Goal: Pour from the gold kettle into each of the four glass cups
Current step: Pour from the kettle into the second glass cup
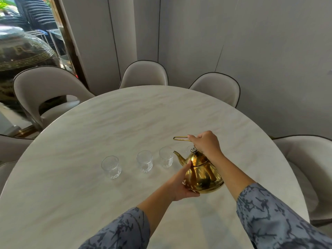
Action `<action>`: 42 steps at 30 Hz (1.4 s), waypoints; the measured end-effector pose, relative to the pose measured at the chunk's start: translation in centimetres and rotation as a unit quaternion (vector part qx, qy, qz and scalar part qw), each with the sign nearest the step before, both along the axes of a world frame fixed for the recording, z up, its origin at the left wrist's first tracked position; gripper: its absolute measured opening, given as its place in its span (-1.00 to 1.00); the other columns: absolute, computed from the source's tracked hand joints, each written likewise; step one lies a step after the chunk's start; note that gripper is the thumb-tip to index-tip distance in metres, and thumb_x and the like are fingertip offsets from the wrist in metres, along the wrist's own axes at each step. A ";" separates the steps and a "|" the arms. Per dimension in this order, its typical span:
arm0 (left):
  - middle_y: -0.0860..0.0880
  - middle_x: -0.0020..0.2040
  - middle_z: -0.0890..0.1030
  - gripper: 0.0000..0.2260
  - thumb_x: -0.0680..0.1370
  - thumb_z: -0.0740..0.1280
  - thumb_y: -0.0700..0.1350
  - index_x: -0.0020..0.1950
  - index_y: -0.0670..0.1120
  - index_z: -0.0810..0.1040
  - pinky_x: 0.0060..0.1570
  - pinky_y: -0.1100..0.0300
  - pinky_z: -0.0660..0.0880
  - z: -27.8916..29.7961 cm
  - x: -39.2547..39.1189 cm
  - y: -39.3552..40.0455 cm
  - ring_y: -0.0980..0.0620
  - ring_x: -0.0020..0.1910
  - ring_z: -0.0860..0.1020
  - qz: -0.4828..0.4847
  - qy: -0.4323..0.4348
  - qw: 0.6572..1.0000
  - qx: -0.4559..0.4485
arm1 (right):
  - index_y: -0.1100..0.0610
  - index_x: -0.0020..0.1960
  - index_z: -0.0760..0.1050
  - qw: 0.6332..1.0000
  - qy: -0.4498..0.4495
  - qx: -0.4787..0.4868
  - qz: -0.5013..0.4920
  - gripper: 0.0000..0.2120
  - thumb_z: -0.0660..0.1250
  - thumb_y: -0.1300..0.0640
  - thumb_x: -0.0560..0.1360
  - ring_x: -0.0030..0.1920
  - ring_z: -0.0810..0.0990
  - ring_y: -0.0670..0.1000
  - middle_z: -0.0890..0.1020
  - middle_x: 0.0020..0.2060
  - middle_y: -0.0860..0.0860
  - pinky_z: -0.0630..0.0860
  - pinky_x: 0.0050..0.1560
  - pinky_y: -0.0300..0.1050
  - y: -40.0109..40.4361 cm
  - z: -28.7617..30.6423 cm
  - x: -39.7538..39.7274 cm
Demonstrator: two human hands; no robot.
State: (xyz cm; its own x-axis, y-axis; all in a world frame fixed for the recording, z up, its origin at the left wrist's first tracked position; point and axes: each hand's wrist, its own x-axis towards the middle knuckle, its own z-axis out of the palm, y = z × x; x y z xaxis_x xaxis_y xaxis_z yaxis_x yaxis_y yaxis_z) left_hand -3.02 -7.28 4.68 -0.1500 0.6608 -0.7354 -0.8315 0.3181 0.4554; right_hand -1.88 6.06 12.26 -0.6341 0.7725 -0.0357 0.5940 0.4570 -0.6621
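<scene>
Gold kettle (203, 175) tilted, R hand (206, 143) gripping handle, L hand (181, 184) cupping base (spout near glass cups (166, 157)).

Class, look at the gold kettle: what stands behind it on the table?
Behind the gold kettle only the rim of a fourth glass cup peeks out; the kettle and the right hand on its handle cover the rest, so its contents cannot be seen.

A round pale marble table (125, 123) fills the view, ringed by beige chairs (145, 74) with dark piping. Behind stand plain grey wall panels (197, 33) with thin dark seams. At left, a glass opening (27, 18) admits daylight beside a big dark urn (21, 56).
</scene>
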 end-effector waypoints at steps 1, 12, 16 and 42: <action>-0.21 0.21 0.53 -0.31 0.44 0.40 0.29 0.41 -0.10 0.37 0.32 -0.15 0.50 -0.1 -0.1 -0.1 -0.25 0.32 0.53 0.003 -0.006 1.000 0.003 | 0.30 -0.32 0.55 1.000 -0.008 -0.001 -0.003 -0.52 0.38 -0.12 0.49 -0.39 0.50 0.06 0.62 -0.38 0.20 0.40 -0.30 -0.10 -0.1 0.0 -0.4; -0.20 0.21 0.47 -0.33 0.44 0.41 0.27 0.39 -0.09 0.31 0.35 -0.20 0.45 0.1 -0.4 0.5 -0.30 0.34 0.49 0.013 -0.041 0.999 0.023 | 0.25 -0.26 0.57 0.998 -0.061 0.022 -0.004 -0.60 0.38 -0.09 0.49 -0.42 0.49 0.04 0.61 -0.38 0.09 0.37 -0.35 -0.15 -0.1 1.2 -2.0; -0.24 0.45 0.37 -0.15 0.41 0.43 0.28 0.54 -0.08 0.20 0.30 -0.21 0.50 0.3 -0.5 0.7 -0.32 0.37 0.48 0.016 -0.049 0.998 0.029 | 0.21 -0.30 0.47 0.997 -0.068 0.026 -0.004 -0.62 0.38 -0.08 0.48 -0.45 0.45 0.01 0.58 -0.40 0.06 0.33 -0.41 -0.18 0.1 1.6 -2.2; -0.25 0.51 0.31 -0.07 0.39 0.46 0.28 0.60 0.00 0.07 0.10 -0.26 0.58 1.8 -0.2 1.3 -0.38 0.33 0.49 0.033 -0.063 0.997 0.038 | 0.23 -0.09 0.57 0.994 -0.095 0.060 0.016 -0.61 0.36 -0.14 0.48 -0.21 0.64 0.08 0.67 -0.24 0.07 0.44 -0.31 -0.15 0.7 3.1 -2.9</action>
State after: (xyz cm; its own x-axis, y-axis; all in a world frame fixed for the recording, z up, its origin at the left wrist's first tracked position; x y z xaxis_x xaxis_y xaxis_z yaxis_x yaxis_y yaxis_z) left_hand -3.23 -5.99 6.46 -0.1050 0.7064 -0.7000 -0.9015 0.2296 0.3669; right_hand -4.78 6.75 15.34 -0.6484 0.7585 -0.0653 0.6873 0.5464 -0.4787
